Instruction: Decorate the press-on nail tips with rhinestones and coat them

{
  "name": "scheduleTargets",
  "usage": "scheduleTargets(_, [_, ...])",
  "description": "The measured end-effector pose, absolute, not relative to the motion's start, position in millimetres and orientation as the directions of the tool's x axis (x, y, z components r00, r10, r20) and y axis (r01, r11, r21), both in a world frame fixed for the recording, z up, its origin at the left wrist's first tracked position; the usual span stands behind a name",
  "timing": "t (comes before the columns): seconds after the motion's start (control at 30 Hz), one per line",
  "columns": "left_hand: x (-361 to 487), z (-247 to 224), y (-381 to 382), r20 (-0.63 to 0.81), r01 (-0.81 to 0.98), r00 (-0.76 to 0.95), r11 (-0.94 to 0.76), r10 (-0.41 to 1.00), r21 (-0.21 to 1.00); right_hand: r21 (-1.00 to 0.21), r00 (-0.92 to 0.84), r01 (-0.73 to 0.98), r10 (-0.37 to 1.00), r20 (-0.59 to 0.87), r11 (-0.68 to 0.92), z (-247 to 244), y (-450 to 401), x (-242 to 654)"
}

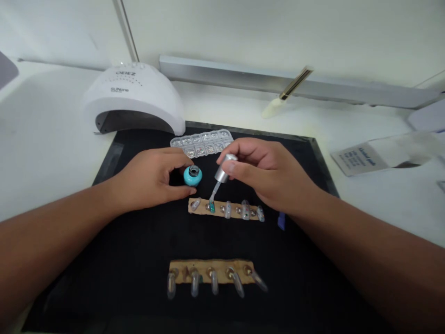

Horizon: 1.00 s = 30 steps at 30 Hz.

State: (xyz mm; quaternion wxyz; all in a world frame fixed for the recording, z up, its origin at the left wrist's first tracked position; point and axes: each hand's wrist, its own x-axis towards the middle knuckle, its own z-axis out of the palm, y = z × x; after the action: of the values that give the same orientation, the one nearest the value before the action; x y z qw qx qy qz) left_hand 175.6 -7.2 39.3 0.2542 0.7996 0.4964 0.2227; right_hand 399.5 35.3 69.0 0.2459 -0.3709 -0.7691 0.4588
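Observation:
Between thumb and fingers, my left hand (158, 176) holds a small round turquoise nail polish bottle (193, 176) with its neck uncovered. My right hand (264, 171) pinches the silver cap of a nail polish brush (221, 171), tilted down to the left. The brush tip meets a teal-coloured false nail (212, 207), second from the left on the upper cardboard strip (217, 209). Other clear and speckled false nails (227, 209) stand along that strip. A lower cardboard strip (220, 271) nearer me carries several clear false nails (194, 284).
A white nail lamp (135, 97) stands at the back left. Behind my hands lies a clear compartment box (201, 143) of small gems. A brush (288, 90) leans at the back, an alcohol pad packet (361, 157) lies right, and a small blue piece (281, 221) rests by my right wrist.

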Motion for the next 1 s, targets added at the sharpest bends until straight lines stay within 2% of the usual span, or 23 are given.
scheduleTargets(0.17, [176,39,-7,0.104,0.685,0.404,-0.376,0.909,0.624,-0.906,-0.574,0.329,0.818,0.034,0.268,70,35,401])
scheduleTargets(0.37, [176,40,-7,0.095,0.688,0.404,-0.370,0.910,0.624,-0.949,-0.679,0.241,0.734,-0.015,0.205,74,32,402])
scheduleTargets(0.47, [176,40,-8,0.097,0.685,0.406,-0.373,0.909,0.626,-0.938,-0.695,0.255,0.719,-0.009,0.235,75,31,401])
scheduleTargets(0.63, [176,40,-8,0.096,0.686,0.406,-0.373,0.909,0.625,-0.902,-0.633,0.330,0.774,0.009,0.280,73,32,400])
scheduleTargets(0.77, [176,39,-7,0.097,0.692,0.409,-0.378,0.907,0.615,-0.902,-0.606,0.325,0.795,0.033,0.285,71,34,401])
scheduleTargets(1.0, [177,46,-7,0.077,0.703,0.401,-0.361,0.913,0.613,-0.956,-0.575,0.180,0.813,0.088,0.230,79,30,399])
